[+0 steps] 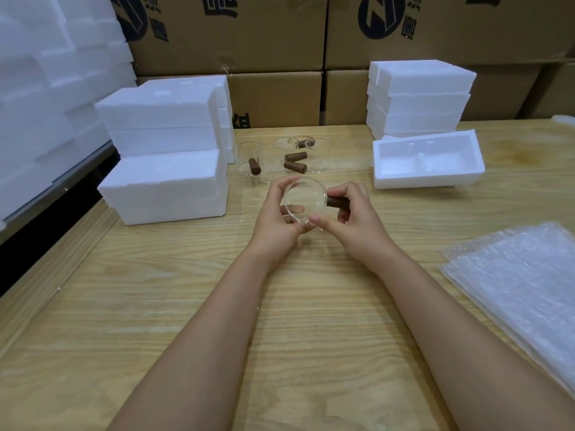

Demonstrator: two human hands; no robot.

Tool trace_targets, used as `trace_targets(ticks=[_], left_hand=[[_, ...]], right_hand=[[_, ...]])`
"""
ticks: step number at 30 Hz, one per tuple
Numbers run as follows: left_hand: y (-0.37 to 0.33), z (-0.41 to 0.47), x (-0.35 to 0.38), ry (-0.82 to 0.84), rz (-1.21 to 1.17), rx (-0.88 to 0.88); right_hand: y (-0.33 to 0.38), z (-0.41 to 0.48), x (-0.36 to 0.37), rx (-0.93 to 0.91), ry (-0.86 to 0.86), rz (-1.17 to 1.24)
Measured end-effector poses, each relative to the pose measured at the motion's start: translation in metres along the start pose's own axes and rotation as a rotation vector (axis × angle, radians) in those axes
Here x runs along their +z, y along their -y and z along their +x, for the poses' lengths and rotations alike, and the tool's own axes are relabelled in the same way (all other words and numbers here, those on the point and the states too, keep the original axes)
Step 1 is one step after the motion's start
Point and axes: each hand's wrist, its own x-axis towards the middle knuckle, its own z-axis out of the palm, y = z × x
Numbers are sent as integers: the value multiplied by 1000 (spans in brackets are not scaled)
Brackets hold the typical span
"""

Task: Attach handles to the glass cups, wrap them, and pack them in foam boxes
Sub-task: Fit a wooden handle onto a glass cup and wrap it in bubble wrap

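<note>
Head view: I see both bare hands meeting above the middle of the counter. The left hand holds a clear glass cup tipped so that its mouth faces the camera. Its fingers are curled round the cup's left wall, with the thumb along the near side, so they are clamped on the glass. The right hand sits just right of the cup. Its fingers are bunched together over a brown handle, pinching it where it sticks out from the cup's right side and touches the glass. The right thumb reaches left and touches the cup's near edge. I cannot tell whether the handle is fully seated.

Beyond the hands, several spare cups stand on the counter with loose handles lying among them.

- Far right: an open foam box lies hollow side up, with a stack of closed foam boxes just behind it.
- Left: more closed foam boxes are stacked in two piles.
- Near right: bubble wrap sheets lie flat at the counter's edge.

Cardboard cartons line the far side, and loose foam pieces are heaped at the far left.
</note>
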Motion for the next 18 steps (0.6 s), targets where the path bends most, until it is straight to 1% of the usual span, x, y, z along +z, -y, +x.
trace_targets(ticks=[3, 5, 8, 11, 14, 16, 18], left_hand=[[1, 1, 0, 1, -19, 5], [1, 2, 0, -1, -16, 0], [0, 2, -1, -14, -28, -17], [0, 3, 0, -9, -42, -18], [-1, 4, 1, -4, -33, -42], [-2, 4, -1, 2, -48, -59], [-2, 3, -2, 16, -12, -57]], right_hand=[[-1, 0, -1, -2, -2, 37], [-1, 1, -3, -7, -26, 108], [-2, 2, -8, 12, -94, 234], [-4, 5, -11, 28, -180, 258], [-3, 6, -11, 16, -229, 282], [-1, 6, -10, 13, -255, 334], [0, 8, -9, 40, -282, 402]])
